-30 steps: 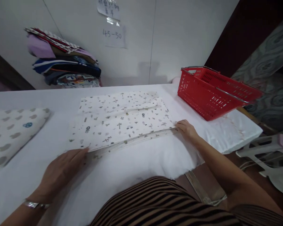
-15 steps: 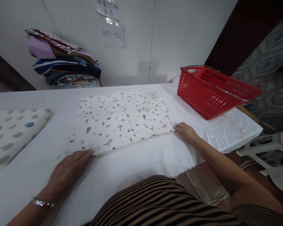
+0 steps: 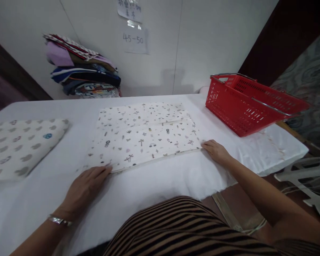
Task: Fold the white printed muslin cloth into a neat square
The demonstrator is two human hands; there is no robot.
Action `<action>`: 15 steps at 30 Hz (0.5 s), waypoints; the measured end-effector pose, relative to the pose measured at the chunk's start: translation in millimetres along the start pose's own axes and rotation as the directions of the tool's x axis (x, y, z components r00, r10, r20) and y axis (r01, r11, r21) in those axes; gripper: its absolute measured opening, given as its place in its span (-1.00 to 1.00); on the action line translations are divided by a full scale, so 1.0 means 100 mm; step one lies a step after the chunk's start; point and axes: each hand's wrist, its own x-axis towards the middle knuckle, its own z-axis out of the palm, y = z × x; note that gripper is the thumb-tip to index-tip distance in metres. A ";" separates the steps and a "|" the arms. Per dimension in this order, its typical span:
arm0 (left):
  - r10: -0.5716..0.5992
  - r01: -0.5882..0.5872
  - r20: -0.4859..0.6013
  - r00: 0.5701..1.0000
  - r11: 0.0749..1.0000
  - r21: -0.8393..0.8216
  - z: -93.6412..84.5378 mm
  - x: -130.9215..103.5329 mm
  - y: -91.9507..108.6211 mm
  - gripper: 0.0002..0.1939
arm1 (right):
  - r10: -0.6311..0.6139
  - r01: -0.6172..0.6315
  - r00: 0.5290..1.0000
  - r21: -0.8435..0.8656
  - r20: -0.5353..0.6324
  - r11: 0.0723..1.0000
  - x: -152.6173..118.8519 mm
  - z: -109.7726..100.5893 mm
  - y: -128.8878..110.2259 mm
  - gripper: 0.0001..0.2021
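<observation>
A white cloth printed with small palm trees and other little figures lies folded on the white-covered table. At its near left corner is my left hand, fingers closed on the edge, the fingertips partly hidden. A silver bracelet circles that wrist. My right hand pinches the near right corner between thumb and fingers. Between the two hands the cloth's front edge runs nearly straight, with layers showing along it. A slight crease crosses the middle of the cloth.
To the left lies another folded cloth with grey and coloured spots. Folded fabrics are stacked by the wall at the back left. A red basket with metal handles stands at the right. A white plastic stool is beyond the table's right end.
The view has turned slightly left, so everything appears further right. Both hands keep hold of the same corners, and the cloth looks almost the same.
</observation>
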 end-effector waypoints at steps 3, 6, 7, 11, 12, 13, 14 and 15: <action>-0.027 0.028 0.022 0.999 0.999 -0.016 -0.02 -0.01 0.07 -0.59 | 0.010 -0.010 1.000 0.039 -0.009 0.999 -0.03 0.03 0.02 -0.70; -0.060 0.061 0.034 0.998 0.998 -0.021 -0.03 -0.04 0.13 -0.61 | 0.056 -0.053 0.998 0.088 -0.033 0.995 -0.09 0.08 0.05 -0.69; -0.074 0.075 0.033 0.997 0.997 -0.019 -0.03 -0.05 0.14 -0.62 | 0.079 -0.074 0.996 0.110 -0.040 0.991 -0.12 0.10 0.06 -0.69; -0.153 0.153 0.000 0.988 0.988 0.006 -0.06 -0.15 0.12 -0.66 | 0.164 -0.151 0.986 0.257 -0.029 0.954 -0.18 0.19 0.17 -0.71; -0.175 0.175 -0.010 0.985 0.985 0.009 -0.08 -0.18 0.10 -0.68 | 0.181 -0.165 0.983 0.296 -0.028 0.941 -0.19 0.23 0.21 -0.73; -0.197 0.197 -0.017 0.980 0.980 0.011 -0.09 -0.22 0.08 -0.70 | 0.208 -0.187 0.978 0.324 -0.030 0.927 -0.20 0.26 0.25 -0.73; -0.225 0.225 -0.025 0.974 0.974 0.015 -0.11 -0.25 0.06 -0.71 | 0.222 -0.201 0.975 0.352 -0.020 0.914 -0.21 0.30 0.29 -0.72; -0.257 0.257 -0.035 0.966 0.966 0.022 -0.13 -0.29 0.05 -0.72 | 0.229 -0.207 0.973 0.373 -0.016 0.905 -0.21 0.35 0.34 -0.70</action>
